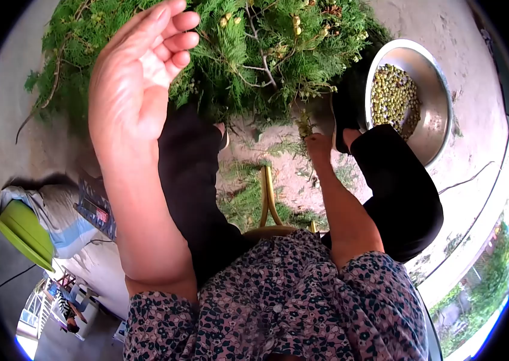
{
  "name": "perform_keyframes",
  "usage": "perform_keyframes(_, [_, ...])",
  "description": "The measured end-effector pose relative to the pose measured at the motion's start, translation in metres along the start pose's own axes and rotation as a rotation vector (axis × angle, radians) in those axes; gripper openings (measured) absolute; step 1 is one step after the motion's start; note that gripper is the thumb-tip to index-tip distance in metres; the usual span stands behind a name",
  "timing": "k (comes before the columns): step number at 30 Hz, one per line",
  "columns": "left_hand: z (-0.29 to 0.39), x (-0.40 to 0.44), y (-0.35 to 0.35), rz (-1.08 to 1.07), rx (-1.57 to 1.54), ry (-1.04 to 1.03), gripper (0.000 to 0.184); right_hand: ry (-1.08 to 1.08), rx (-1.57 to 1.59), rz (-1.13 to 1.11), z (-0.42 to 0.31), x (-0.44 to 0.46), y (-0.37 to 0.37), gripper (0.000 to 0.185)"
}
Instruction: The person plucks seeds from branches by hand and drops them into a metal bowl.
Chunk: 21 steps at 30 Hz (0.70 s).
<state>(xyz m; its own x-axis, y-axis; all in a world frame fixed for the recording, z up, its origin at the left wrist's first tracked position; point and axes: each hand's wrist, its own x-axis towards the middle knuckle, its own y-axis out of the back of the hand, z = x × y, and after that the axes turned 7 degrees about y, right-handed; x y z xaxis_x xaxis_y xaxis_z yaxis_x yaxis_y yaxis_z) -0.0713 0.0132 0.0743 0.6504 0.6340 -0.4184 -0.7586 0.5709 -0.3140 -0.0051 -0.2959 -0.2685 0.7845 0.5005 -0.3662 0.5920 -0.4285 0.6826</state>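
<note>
My left hand (pixel 140 81) is raised at the upper left, palm turned inward, fingers loosely curled and apart with nothing visible in them. Behind it lies a big heap of green conifer branches (pixel 302 54), dotted with small yellowish cones. Lower down between my knees, my right hand (pixel 319 146) is closed around a small green sprig (pixel 304 125), whose tip points toward the heap. To the right stands a wide metal basin (pixel 438 114), partly filled with small green-yellow cones (pixel 393 99).
Green scraps litter the floor (pixel 290 171) between my legs, around a yellowish curved seat leg (pixel 266 195). At left are a lime-green tub (pixel 25 234), a pale sack (pixel 65 219) and a device with buttons (pixel 95 210). Another person (pixel 69 310) is far off at lower left.
</note>
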Motion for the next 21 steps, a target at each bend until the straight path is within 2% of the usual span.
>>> perform_keyframes(1, [0.000, -0.003, -0.002, 0.027, 0.093, -0.020, 0.026, -0.159, 0.123, -0.087, 0.000, 0.000, 0.013, 0.011])
perform_keyframes(3, [0.002, -0.009, -0.006, -0.013, 0.186, -0.055, 0.025, -0.277, 0.518, -0.246, -0.029, -0.003, 0.058, 0.011])
perform_keyframes(4, [0.002, -0.011, -0.007, -0.050, 0.358, -0.100, 0.025, -0.225, 0.931, -0.358, -0.055, -0.012, 0.089, 0.014])
perform_keyframes(5, [0.001, -0.014, -0.008, -0.085, 0.530, -0.140, 0.024, -0.280, 0.844, -0.471, -0.078, -0.011, 0.112, 0.016])
perform_keyframes(7, [-0.002, -0.018, -0.008, -0.073, 0.634, -0.131, 0.024, -0.277, 1.044, -0.470, -0.109, -0.013, 0.132, 0.017])
perform_keyframes(9, [-0.004, -0.016, -0.002, -0.264, 0.974, -0.132, 0.025, -0.036, 1.251, -0.379, -0.137, -0.011, 0.144, 0.016])
perform_keyframes(10, [-0.006, -0.017, -0.001, -0.303, 1.015, -0.057, 0.030, 0.066, 1.287, -0.315, -0.153, -0.007, 0.145, 0.015])
perform_keyframes(12, [-0.014, -0.017, 0.001, -0.295, 1.075, 0.009, 0.035, 0.291, 1.218, -0.228, -0.180, 0.008, 0.145, 0.013])
perform_keyframes(14, [-0.018, -0.013, 0.001, -0.248, 1.159, 0.091, 0.046, 0.392, 1.185, -0.244, -0.228, 0.011, 0.158, 0.015])
perform_keyframes(15, [-0.017, -0.014, -0.002, -0.246, 1.145, 0.030, 0.050, 0.367, 1.256, -0.277, -0.260, 0.006, 0.167, 0.016])
perform_keyframes(17, [-0.018, -0.020, -0.011, -0.168, 0.884, -0.049, 0.044, 0.382, 1.386, -0.594, -0.287, 0.021, 0.165, 0.021])
perform_keyframes(18, [-0.015, -0.021, -0.018, -0.090, 0.722, -0.006, 0.038, 0.425, 1.452, -0.692, -0.300, 0.024, 0.160, 0.022])
perform_keyframes(20, [-0.006, -0.026, -0.036, 0.071, 0.373, 0.032, 0.027, 0.300, 1.348, -0.702, -0.319, 0.013, 0.167, 0.025])
perform_keyframes(21, [0.001, -0.027, -0.036, 0.043, 0.226, 0.034, 0.027, 0.357, 1.285, -0.734, -0.319, 0.016, 0.166, 0.028])
